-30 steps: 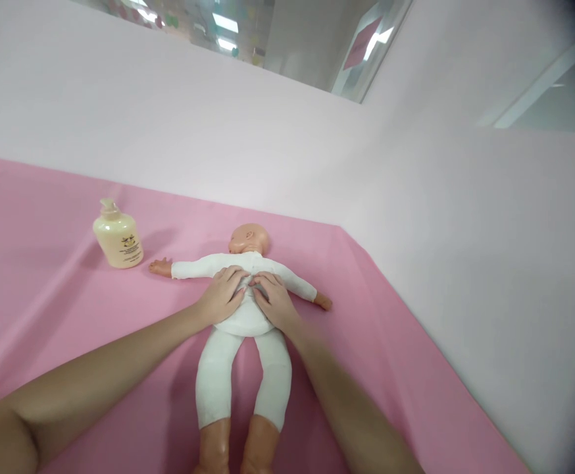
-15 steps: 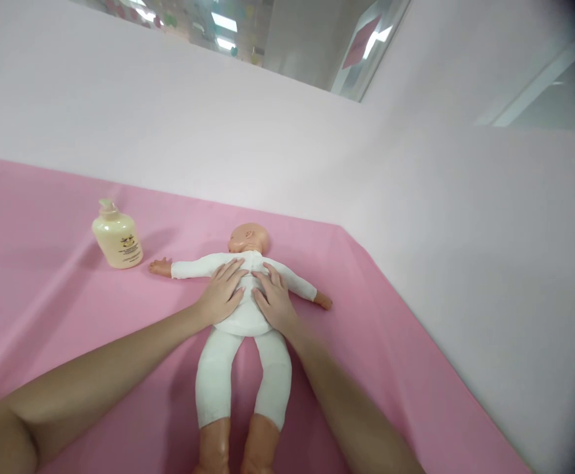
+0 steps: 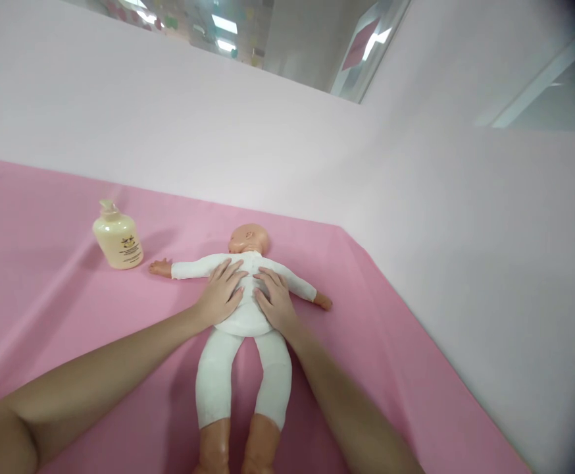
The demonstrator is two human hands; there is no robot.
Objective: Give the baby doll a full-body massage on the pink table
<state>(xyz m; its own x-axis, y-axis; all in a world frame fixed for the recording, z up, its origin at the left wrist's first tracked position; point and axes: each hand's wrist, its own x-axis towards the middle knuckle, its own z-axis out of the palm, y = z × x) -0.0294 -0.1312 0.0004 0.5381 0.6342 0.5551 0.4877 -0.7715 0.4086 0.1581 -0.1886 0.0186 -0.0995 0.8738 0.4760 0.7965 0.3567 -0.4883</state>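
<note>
Both hands have slid slightly up the doll's [image 3: 245,316] chest. Left hand [image 3: 223,293] and right hand [image 3: 276,299] lie flat, fingers [image 3: 232,270] spread open, gripping nothing, forearms reaching forward. It lies face-up on the pink worktop [image 3: 45,309], beside a lotion bottle [image 3: 118,236].

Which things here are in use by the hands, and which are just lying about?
In use:
- left hand and right hand, flat on the doll's chest
- plastic baby doll in white cloth suit, lying face up

Lying about:
- cream pump bottle of lotion, upright beside the doll's arm
- pink cloth sheet underneath
</note>
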